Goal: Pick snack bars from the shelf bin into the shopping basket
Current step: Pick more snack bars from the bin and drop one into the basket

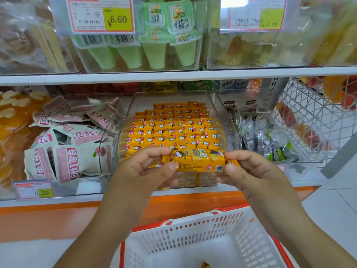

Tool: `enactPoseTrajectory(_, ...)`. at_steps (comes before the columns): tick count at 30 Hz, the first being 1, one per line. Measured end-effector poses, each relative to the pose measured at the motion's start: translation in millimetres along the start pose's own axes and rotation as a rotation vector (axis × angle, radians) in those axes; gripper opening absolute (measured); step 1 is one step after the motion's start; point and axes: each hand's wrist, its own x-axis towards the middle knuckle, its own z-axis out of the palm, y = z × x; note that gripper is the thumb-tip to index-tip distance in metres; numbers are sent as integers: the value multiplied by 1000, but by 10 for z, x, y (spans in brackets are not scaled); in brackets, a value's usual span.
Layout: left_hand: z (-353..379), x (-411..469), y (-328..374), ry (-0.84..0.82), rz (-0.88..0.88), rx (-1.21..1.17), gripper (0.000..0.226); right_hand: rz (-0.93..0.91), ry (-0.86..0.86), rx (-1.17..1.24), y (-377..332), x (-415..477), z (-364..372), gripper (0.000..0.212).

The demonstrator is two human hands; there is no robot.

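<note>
— Where is the snack bar point(197, 160) relative to the fingers?

— Right between them. The left hand point(143, 167) pinches 1 end and the right hand point(249, 171) pinches the other. On each side the thumb is on the near face and the curled fingers point(154, 151) are over the top edge. Both hands are closed on the wrapper, not spread.

— And its long axis?

— It runs straight across from one set of fingertips to the other, roughly level, with the printed face turned up toward the camera.

— Is it clear of the shelf bin point(127, 113)?

— It looks so. It sits at the bin's front lip, with the bars in the bin point(173, 130) lying beyond the fingers in neat rows. There are blurred yellow shapes just under the held bar. I cannot tell whether they are more bars in the grip or stock seen through the clear front wall.

— Where does the shopping basket point(195, 234) lie from there?

— Below the fingers and nearer the body, its open mouth a little toward the right-hand side. 1 small yellow thing point(205, 265) shows on its floor.

— So what does the next move turn on?

— My guess is a drop downward and back. The right hand is the nearer one to the basket's middle. Since the bar lies crosswise, it should go in flat without turning.
</note>
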Motion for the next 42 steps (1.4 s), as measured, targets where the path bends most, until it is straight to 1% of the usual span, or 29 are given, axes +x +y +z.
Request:
enactPoseTrajectory(3,-31,5,14,-11,-10,3,28,25,-16,39,-13,-1,3,64)
enactPoseTrajectory(8,-74,10,-12,-20,-7,-102,27,51,-21,220,-56,-3,13,51)
enactPoseTrajectory(12,-74,4,10,-46,-26,-98,30,107,-1,286,-58,-4,29,54)
enactPoseTrajectory(14,-114,5,15,-74,-48,-97,32,122,-21,310,-70,5,20,51)
enactPoseTrajectory(17,-155,-1,23,-100,-54,-83,32,111,-43,285,-79,1,-3,47)
enactPoseTrajectory(19,-153,-2,23,-44,-39,-81,26,76,-29,230,-81,0,7,35)
enactPoseTrajectory(20,-142,-4,28,-18,-29,-80,18,56,-23,176,-76,2,14,32)
enactPoseTrajectory(21,-136,-2,19,4,-18,-64,13,32,-12,106,-57,7,10,39)
enactPoseTrajectory(22,-129,-3,16,22,-15,-44,12,21,15,42,-43,11,6,49)
enactPoseTrajectory(23,-123,-2,6,31,-11,-30,10,18,45,9,-27,15,1,54)
enactPoseTrajectory(24,-100,-7,13,32,-12,-32,7,14,64,2,-20,13,6,55)
enactPoseTrajectory(27,-27,-19,10,37,-6,-22,25,7,35,36,-29,-5,36,51)
enactPoseTrajectory(31,34,-42,-6,47,7,-9,17,24,33,114,-26,-26,36,53)
enactPoseTrajectory(34,17,-45,30,71,-11,-65,7,8,41,143,-27,-22,48,56)
enactPoseTrajectory(36,8,-47,50,96,-17,-93,16,-39,25,168,-36,-30,56,51)
enactPoseTrajectory(38,8,-55,56,121,-13,-95,20,-68,14,147,-59,-37,73,44)
enactPoseTrajectory(40,17,-73,47,125,-12,-106,20,-70,24,86,-72,-46,85,51)
enactPoseTrajectory(42,11,-79,43,80,-19,-110,21,-51,21,71,-79,-48,83,59)
